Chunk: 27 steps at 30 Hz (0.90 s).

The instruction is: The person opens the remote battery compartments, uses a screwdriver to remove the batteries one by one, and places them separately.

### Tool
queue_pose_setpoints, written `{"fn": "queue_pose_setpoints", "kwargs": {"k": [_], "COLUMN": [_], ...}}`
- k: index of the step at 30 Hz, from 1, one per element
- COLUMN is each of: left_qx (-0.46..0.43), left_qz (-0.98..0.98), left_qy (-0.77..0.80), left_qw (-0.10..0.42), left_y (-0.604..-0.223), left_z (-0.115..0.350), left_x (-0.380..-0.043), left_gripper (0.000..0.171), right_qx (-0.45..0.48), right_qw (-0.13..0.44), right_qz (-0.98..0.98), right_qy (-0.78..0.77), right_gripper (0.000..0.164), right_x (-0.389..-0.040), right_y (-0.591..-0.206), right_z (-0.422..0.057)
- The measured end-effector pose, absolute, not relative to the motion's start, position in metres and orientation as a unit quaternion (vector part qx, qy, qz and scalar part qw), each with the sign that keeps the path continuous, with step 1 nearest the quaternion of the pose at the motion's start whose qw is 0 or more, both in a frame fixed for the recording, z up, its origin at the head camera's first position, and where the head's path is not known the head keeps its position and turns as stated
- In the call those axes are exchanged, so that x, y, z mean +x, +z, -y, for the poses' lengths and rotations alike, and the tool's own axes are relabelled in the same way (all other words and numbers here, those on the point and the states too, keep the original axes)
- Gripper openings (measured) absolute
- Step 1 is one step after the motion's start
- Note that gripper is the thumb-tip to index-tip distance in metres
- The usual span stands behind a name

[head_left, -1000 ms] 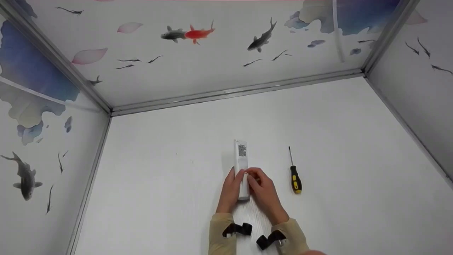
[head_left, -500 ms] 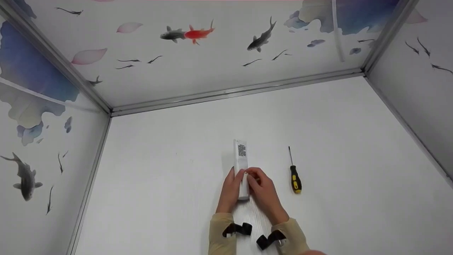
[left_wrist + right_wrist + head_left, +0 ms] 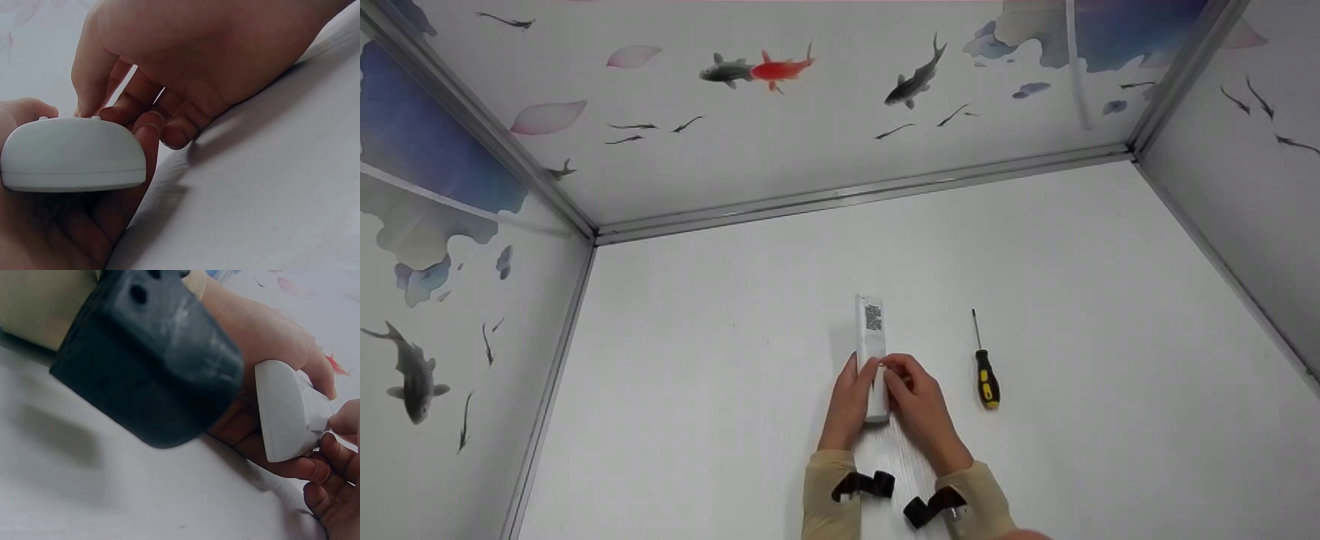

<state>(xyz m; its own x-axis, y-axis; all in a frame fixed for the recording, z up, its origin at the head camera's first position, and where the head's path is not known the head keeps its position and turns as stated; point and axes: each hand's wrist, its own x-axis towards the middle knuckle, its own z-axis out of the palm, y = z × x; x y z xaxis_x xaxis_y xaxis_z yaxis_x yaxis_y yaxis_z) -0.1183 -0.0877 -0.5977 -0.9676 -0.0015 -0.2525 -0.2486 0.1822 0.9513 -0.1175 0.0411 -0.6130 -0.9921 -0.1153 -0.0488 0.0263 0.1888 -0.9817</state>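
Observation:
A long white remote control (image 3: 871, 345) with a printed square code on its upward face is gripped by my left hand (image 3: 847, 405). In the left wrist view, my left hand cradles the rounded end of the remote from below, and two small pegs (image 3: 95, 118) stick up on top. My right hand (image 3: 924, 405) is at the remote's right edge, thumb and forefinger brought together against its upper face. A small thin piece (image 3: 323, 431) shows between those fingertips in the right wrist view; cannot tell what it is. The right hand's other fingers are curled beside the remote.
A black and yellow screwdriver (image 3: 988, 379) lies on the white table (image 3: 697, 360) to the right of my hands, blade pointing away. Fish-patterned panels (image 3: 825, 127) with grey metal edging stand along the back and sides. Black camera mounts (image 3: 870, 486) sit on both wrists.

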Motion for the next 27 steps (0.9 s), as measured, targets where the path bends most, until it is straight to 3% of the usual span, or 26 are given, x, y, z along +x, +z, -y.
{"fn": "queue_pose_setpoints", "kwargs": {"k": [10, 27], "left_qx": [-0.083, -0.083], "left_qz": [-0.762, -0.763], "left_qy": [0.636, 0.635], "left_qw": [0.089, 0.089], "left_y": [-0.6025, -0.6023], "left_z": [0.0877, 0.0875], "left_x": [-0.1179, -0.1189], "left_gripper": [0.056, 0.051], "right_qx": [-0.029, -0.032], "right_qw": [0.051, 0.045], "right_qz": [-0.774, -0.779], "right_qy": [-0.631, -0.625], "right_gripper": [0.020, 0.021], "right_x": [-0.1174, -0.1170], "right_y": [-0.6133, -0.6124], "right_z": [-0.0413, -0.0417]}}
